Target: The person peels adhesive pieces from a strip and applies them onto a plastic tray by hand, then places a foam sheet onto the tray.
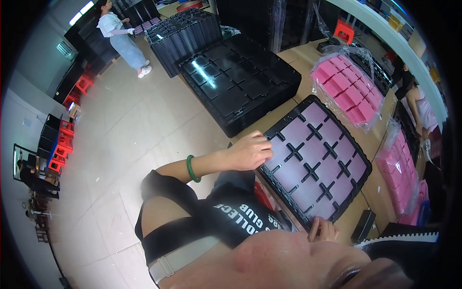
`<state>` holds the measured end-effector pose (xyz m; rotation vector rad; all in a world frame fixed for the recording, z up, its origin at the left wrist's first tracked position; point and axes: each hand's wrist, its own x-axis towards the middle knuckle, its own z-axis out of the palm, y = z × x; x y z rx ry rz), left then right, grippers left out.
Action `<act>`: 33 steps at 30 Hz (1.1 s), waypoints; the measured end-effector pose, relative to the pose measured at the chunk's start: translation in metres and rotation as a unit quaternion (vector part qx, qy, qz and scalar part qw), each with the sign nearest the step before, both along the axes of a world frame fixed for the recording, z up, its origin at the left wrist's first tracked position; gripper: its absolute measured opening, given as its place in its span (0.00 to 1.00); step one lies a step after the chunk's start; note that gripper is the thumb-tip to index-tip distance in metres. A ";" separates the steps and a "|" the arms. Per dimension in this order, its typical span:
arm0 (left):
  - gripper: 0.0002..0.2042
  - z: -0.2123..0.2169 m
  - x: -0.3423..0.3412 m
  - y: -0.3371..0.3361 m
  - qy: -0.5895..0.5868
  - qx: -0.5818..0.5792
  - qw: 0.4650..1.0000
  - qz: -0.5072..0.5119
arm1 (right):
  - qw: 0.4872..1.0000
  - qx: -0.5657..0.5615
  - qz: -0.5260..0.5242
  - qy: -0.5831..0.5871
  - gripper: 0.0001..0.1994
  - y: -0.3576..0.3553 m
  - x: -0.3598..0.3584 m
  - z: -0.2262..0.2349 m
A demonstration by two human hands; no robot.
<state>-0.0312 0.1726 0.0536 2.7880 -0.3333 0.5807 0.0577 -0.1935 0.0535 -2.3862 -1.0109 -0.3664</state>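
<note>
A black plastic tray [315, 161] lies at an angle on the workbench, with several flat pale-pink pieces set between its cross-shaped dividers. My left hand [253, 151], below a green bangle on the wrist, has its fingers curled over the tray's left edge. At the tray's near corner, my right hand [323, 230] is closed on the rim with bent fingers; part of it is hidden behind my own body at the lower edge.
A low stack of black trays [240, 79] and a taller stack [183, 36] stand farther back. Pink foam blocks in clear plastic [349, 89] lie to the right, beside another wrapped pink pack [399, 171]. A small black box [363, 225] sits near my right hand. Other people stand farther off.
</note>
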 end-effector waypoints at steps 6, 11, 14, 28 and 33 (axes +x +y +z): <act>0.08 -0.001 0.012 -0.001 -0.061 -0.002 0.998 -0.011 | 1.000 0.009 -0.004 -0.028 0.03 0.012 0.004 -0.001; 0.08 -0.003 0.002 0.000 -0.014 -0.030 0.999 -0.010 | 1.000 0.026 -0.011 -0.002 0.04 0.010 0.000 0.000; 0.07 -0.002 0.000 -0.002 -0.005 -0.028 1.000 -0.012 | 1.000 0.011 0.003 -0.021 0.05 0.012 0.003 0.005; 0.16 0.038 0.107 0.036 -0.083 -0.133 0.986 0.056 | 0.976 0.171 -0.071 0.114 0.07 0.006 0.076 0.031; 0.27 0.010 0.191 0.050 -0.005 -0.117 0.984 0.135 | 0.982 0.139 -0.111 0.066 0.13 -0.010 0.147 0.017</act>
